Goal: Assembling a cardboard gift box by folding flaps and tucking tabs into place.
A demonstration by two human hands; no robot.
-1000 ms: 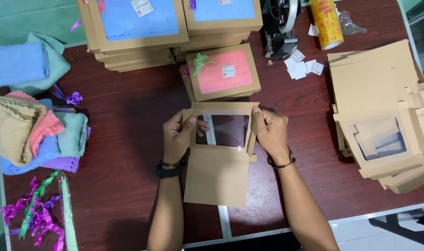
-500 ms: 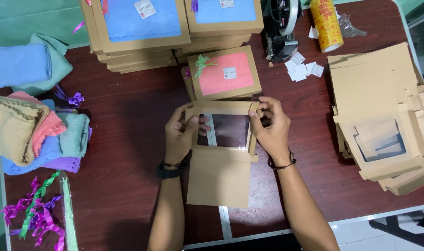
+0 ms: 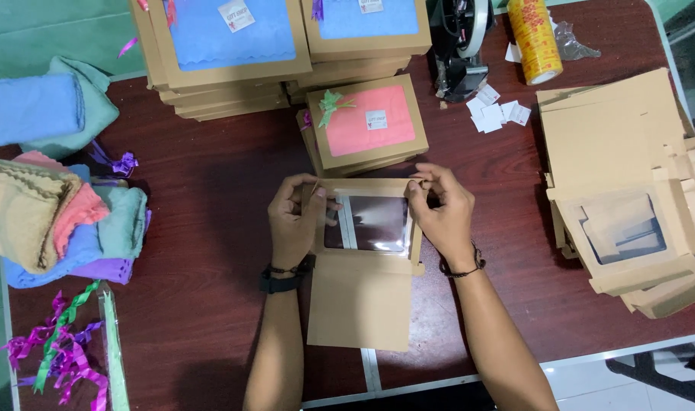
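Head view: left hand and right hand each pinch a side flap of a flat brown window box lying on the counter. Uneven pressure from either grip could crease a flap or tear the clear window.

Window box between my hands

Brown cardboard box lies open before me, its clear-windowed lid half folded.

stacked boxes: cut by top edge | tape dispenser: top cut off | label: too small to tell
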